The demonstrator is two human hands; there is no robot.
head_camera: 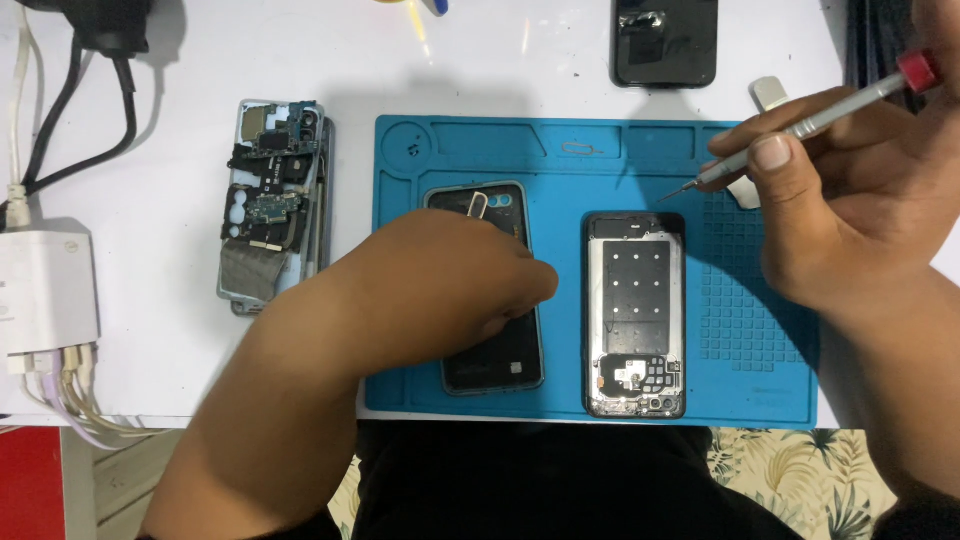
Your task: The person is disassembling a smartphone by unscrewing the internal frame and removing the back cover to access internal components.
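Observation:
My left hand (450,285) lies over a dark phone back cover (500,355) on the blue repair mat (600,150), fingers curled; I cannot tell if it grips anything. An opened phone (635,315) with a silver inner plate and bare circuitry lies to its right on the mat. My right hand (850,220) holds a slim grey screwdriver (800,128) with a red cap, its tip hovering above the mat just right of the opened phone's top.
A disassembled phone frame with circuit boards (275,205) lies left of the mat. A black phone (665,40) sits at the top. White charger block with cables (45,290) at far left. A small white tool (770,95) near the mat's top right.

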